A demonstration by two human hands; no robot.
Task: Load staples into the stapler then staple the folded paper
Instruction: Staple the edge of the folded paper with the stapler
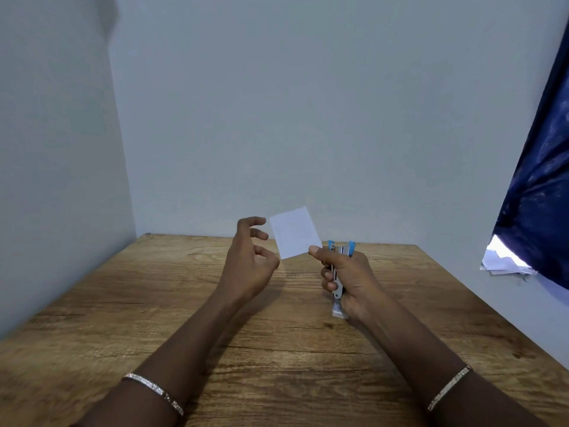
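Observation:
My right hand grips a small blue and metal stapler upright above the wooden table. Its thumb pins the lower right corner of a folded white paper against the stapler's top. The paper sticks up and to the left, tilted. My left hand hovers just left of the paper with fingers spread and curled, holding nothing; its fingertips are close to the paper's left edge but apart from it. A small pale object shows just under my right palm; I cannot tell what it is.
Grey walls close the table at the back and left. A dark blue curtain hangs at the right, with a pile of white papers under it beyond the table's right edge. Both wrists wear thin bracelets.

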